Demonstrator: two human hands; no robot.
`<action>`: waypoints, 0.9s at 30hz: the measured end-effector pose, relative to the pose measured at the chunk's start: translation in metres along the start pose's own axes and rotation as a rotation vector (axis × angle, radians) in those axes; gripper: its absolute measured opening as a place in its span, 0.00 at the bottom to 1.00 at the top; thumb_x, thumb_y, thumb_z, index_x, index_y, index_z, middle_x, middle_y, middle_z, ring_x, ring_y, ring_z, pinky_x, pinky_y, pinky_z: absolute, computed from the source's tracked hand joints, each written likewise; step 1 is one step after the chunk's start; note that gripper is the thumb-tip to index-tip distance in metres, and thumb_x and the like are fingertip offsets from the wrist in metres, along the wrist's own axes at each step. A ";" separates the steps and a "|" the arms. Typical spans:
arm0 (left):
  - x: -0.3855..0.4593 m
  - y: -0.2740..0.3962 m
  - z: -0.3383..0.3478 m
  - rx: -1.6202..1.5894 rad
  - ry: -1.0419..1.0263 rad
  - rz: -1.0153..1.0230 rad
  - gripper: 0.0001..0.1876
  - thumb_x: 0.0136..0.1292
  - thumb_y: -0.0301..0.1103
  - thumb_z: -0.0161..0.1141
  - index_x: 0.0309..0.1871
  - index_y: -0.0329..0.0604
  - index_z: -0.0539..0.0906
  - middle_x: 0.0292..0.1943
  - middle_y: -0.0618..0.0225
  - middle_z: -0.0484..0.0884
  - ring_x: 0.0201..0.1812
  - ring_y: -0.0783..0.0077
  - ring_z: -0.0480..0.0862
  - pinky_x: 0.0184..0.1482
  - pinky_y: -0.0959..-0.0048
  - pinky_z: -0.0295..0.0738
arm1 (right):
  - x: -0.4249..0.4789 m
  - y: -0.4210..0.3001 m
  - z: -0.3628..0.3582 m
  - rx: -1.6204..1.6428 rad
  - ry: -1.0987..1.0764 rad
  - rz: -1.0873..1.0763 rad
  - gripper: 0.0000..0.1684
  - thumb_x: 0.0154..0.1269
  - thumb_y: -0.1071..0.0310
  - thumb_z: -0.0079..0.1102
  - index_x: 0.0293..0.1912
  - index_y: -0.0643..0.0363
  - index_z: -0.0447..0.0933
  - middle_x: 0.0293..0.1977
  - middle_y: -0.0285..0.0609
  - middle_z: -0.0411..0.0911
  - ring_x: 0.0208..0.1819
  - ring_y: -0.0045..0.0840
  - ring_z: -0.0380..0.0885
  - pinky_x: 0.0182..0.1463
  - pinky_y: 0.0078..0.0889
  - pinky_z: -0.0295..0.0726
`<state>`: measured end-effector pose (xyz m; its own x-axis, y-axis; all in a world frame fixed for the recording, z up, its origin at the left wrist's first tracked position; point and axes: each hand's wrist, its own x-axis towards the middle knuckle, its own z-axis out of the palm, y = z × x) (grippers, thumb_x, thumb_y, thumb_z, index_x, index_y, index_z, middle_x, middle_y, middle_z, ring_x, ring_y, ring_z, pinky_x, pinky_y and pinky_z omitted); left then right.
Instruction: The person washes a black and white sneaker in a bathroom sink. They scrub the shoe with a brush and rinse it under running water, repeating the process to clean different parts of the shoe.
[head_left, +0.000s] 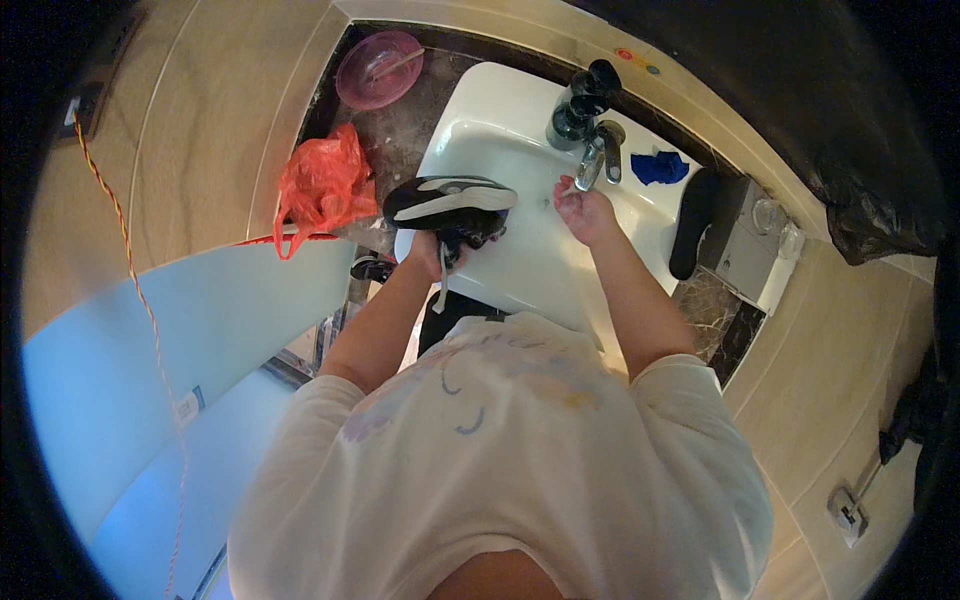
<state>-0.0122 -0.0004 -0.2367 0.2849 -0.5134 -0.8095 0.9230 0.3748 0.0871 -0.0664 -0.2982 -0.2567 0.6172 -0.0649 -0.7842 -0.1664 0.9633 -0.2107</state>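
Observation:
My left hand (429, 256) grips a black sneaker with white trim (454, 202) over the left side of the white washbasin (487, 277). The shoe is turned on its side with its sole away from me, and a pale lace (442, 281) dangles past my wrist. Some suds seem to cling to the dark upper by my fingers. My right hand (583, 215) is cupped palm up just below the spout of the chrome faucet (590, 166). Nothing solid shows in that palm. Whether water is running is hard to tell.
Dark pump bottles (574, 124) stand behind the faucet. A crumpled blue piece (660, 167) and a black insole (691, 225) lie on the basin's right rim. Left are a pink bowl (367, 86), a red plastic bag (326, 187) and another dark shoe (371, 268).

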 end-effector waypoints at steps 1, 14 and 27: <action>0.000 0.001 0.000 0.010 0.014 -0.011 0.27 0.61 0.63 0.50 0.54 0.55 0.75 0.47 0.69 0.80 0.40 0.66 0.80 0.30 0.69 0.80 | 0.006 0.003 0.004 0.131 -0.070 0.014 0.07 0.65 0.73 0.49 0.41 0.65 0.72 0.37 0.43 0.75 0.37 0.29 0.76 0.45 0.33 0.77; -0.009 -0.004 -0.008 0.034 0.116 -0.117 0.30 0.60 0.65 0.51 0.54 0.52 0.77 0.45 0.65 0.82 0.36 0.64 0.81 0.26 0.72 0.80 | 0.056 0.031 0.022 -0.131 -0.149 0.008 0.16 0.70 0.65 0.48 0.52 0.64 0.70 0.53 0.49 0.73 0.56 0.36 0.72 0.63 0.36 0.70; -0.008 0.010 -0.019 0.049 0.040 -0.092 0.30 0.62 0.63 0.51 0.55 0.50 0.76 0.46 0.65 0.82 0.38 0.63 0.82 0.25 0.70 0.80 | 0.034 0.003 0.009 -0.133 -0.350 0.179 0.25 0.70 0.60 0.44 0.56 0.70 0.70 0.59 0.57 0.70 0.65 0.41 0.66 0.70 0.39 0.60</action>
<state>-0.0101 0.0223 -0.2401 0.1889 -0.5122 -0.8378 0.9566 0.2888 0.0391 -0.0389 -0.2957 -0.2788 0.7897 0.2153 -0.5744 -0.3789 0.9076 -0.1808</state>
